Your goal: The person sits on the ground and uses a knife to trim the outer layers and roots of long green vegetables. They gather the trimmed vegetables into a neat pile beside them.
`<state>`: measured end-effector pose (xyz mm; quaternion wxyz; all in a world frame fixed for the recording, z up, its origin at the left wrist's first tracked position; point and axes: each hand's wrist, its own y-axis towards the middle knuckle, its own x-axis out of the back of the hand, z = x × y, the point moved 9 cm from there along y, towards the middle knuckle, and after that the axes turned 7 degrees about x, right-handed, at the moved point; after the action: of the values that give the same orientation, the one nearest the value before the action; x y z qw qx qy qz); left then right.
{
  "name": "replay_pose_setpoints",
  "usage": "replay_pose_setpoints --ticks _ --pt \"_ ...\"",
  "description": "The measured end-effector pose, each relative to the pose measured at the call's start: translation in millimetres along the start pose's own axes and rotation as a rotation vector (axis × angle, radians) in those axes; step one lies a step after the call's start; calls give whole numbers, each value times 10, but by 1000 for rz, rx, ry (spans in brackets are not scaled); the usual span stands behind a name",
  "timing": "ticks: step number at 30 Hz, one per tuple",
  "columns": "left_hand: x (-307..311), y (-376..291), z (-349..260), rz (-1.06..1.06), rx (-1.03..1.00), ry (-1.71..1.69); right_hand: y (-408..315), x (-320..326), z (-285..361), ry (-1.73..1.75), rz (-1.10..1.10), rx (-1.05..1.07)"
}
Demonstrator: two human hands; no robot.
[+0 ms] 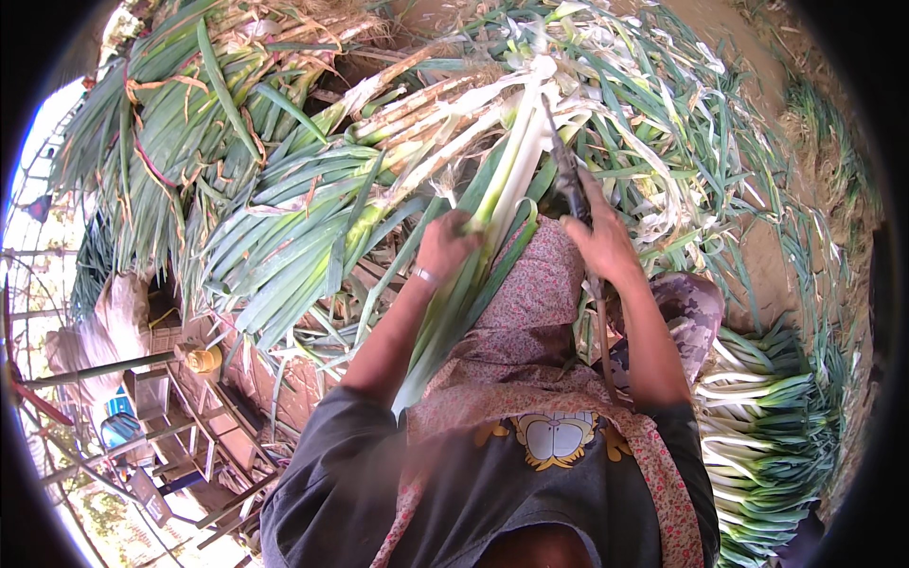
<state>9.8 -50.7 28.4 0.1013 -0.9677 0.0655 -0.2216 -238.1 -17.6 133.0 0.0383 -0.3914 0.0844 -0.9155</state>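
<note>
My left hand (449, 247) is closed around the green part of long leek-like green onions (524, 153). Their white shanks point away from me, and their leaves trail back along my forearm. In my right hand (603, 238) is a dark air blow gun (568, 174) with a thin nozzle. The nozzle tip is close beside the white shanks; whether it touches them I cannot tell. From the gun's lower end a brown hose (603, 334) runs back towards my body. Loose, pale peeled skins (561, 99) lie around the white ends, which are partly blurred.
Unpeeled green onions with soil-stained shanks (419, 121) lie ahead to the left, beside a larger heap (177, 106). Stripped leaves and skins (653, 142) cover the ground ahead right. Clean white-stemmed onions (753, 440) are stacked at my right. A wooden frame (213, 426) stands lower left.
</note>
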Motion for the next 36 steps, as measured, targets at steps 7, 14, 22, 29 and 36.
replay_pose_setpoints --ticks 7,14,22,29,36 --pt "61 105 -51 -219 -315 204 -677 -284 21 31 340 110" --pt "860 332 339 -442 -251 571 -374 -146 -73 8 87 -106" --pt "1116 805 640 -403 6 1240 -240 -912 627 -13 479 111" --pt "925 665 116 93 32 601 -541 -722 617 119 461 232" --pt "552 1006 -31 -124 167 -103 -420 -310 360 -60 215 137"
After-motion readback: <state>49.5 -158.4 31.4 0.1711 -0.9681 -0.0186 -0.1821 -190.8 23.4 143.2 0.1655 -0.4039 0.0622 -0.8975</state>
